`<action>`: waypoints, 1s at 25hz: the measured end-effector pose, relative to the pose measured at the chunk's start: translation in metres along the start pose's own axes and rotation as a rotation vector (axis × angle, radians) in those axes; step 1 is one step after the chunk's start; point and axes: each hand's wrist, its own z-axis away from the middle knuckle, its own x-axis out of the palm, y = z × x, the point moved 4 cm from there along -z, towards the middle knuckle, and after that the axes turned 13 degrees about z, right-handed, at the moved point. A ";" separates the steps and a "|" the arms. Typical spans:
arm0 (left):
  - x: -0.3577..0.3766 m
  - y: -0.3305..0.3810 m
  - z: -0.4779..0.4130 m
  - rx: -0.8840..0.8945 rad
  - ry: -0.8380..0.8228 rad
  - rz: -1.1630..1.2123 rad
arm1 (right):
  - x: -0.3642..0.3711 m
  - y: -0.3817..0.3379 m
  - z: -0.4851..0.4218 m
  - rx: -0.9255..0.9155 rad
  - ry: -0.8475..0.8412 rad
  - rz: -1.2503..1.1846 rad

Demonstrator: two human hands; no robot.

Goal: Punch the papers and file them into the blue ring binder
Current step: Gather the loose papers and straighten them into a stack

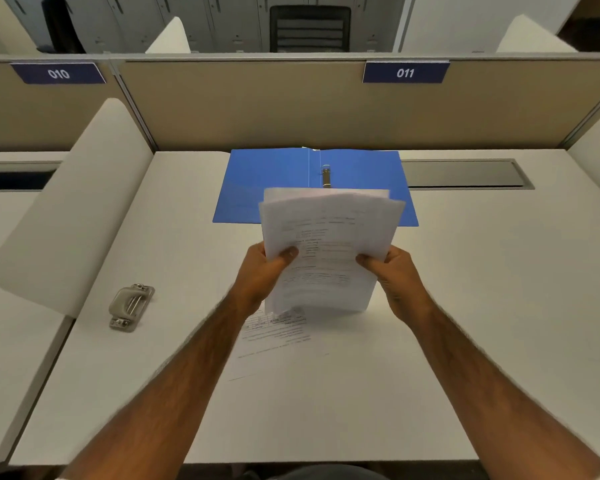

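Papers (326, 237), a loose fanned stack, held upright over the table (482, 306) between both hands; lower edge at or just above the surface, contact unclear. Left hand (258, 277) gripping the stack's left edge, thumb laid over the front sheet, fingers hidden behind it. Right hand (397, 278) gripping the right edge likewise, thumb in front, the other fingers out of sight behind the paper. Print on the sheets blurred, unreadable.

Blue ring binder (267, 183) lying open and flat on the table just beyond both hands, its near middle covered by the raised stack. Metal ring mechanism (325, 174) showing only at its far end above the papers; rings open or closed impossible to tell. One more printed sheet (274, 336) flat on the table below and just nearer than the left hand, partly hidden by the left wrist, pale edges hard to separate from the white surface. Metal hole punch (131, 306) well to the left of the left hand, apart from everything else. Grey tray lid (465, 173) beyond and to the right of the right hand, its left end behind the binder. Beige partition (257, 105) farther off past the binder. Both forearms cut off by the lower frame edge.
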 end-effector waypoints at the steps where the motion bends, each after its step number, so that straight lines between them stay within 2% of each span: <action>1: 0.003 -0.006 0.003 0.009 0.005 0.001 | 0.001 0.000 0.002 -0.004 0.011 0.020; 4: 0.005 -0.008 0.008 0.081 0.025 0.073 | -0.002 -0.004 0.003 -0.075 0.028 -0.062; 6: 0.002 -0.014 0.006 0.064 -0.002 0.112 | -0.002 -0.001 0.004 -0.090 -0.007 -0.096; 11: 0.000 -0.029 0.004 -0.031 -0.009 0.029 | 0.007 0.018 0.002 -0.018 -0.097 -0.100; 14: 0.000 -0.023 -0.003 -0.009 -0.042 -0.036 | 0.004 0.013 -0.001 0.010 -0.020 -0.038; 16: -0.012 -0.035 -0.011 0.078 -0.023 -0.185 | -0.004 0.009 -0.004 0.014 0.061 -0.004; 18: -0.033 -0.059 -0.017 0.148 -0.076 -0.516 | -0.019 0.007 -0.010 0.026 0.143 -0.014; 21: -0.049 -0.110 -0.014 0.177 -0.544 -1.253 | -0.045 0.006 -0.012 0.040 0.218 -0.072; 23: -0.049 -0.115 -0.011 0.163 -0.693 -1.398 | -0.056 0.009 -0.010 0.046 0.252 -0.100; 25: -0.044 -0.107 -0.016 0.140 -0.681 -1.413 | -0.063 0.014 -0.008 0.056 0.274 -0.119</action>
